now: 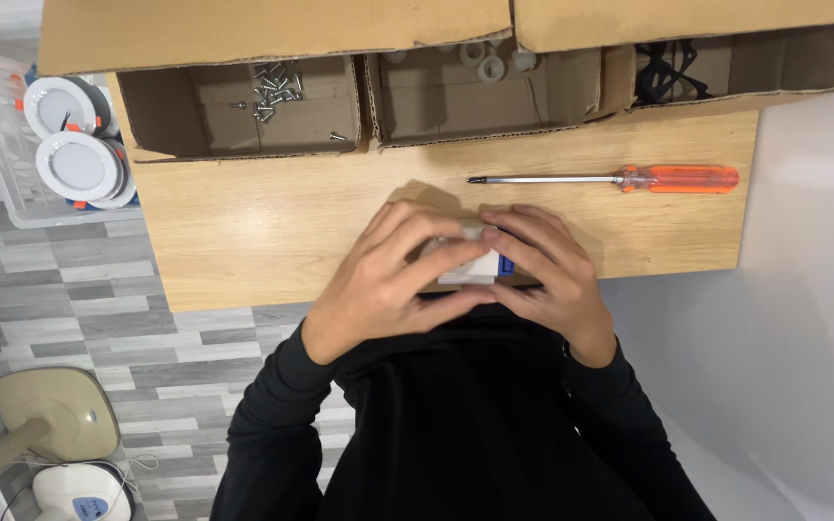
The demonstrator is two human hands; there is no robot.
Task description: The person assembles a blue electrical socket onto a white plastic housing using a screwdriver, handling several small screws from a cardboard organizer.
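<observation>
Black sleeves fill the bottom of the view, so my lap is hidden. Both hands meet at the near edge of the wooden table (pixel 243 241). My left hand (pixel 383 280) and right hand (pixel 547 280) wrap around a small white part (pixel 465 265) (with a bit of blue showing), and my fingers cover most of it. An orange screwdriver (pixel 629 178) lies well apart, near the cardboard boxes (pixel 243 106).
</observation>
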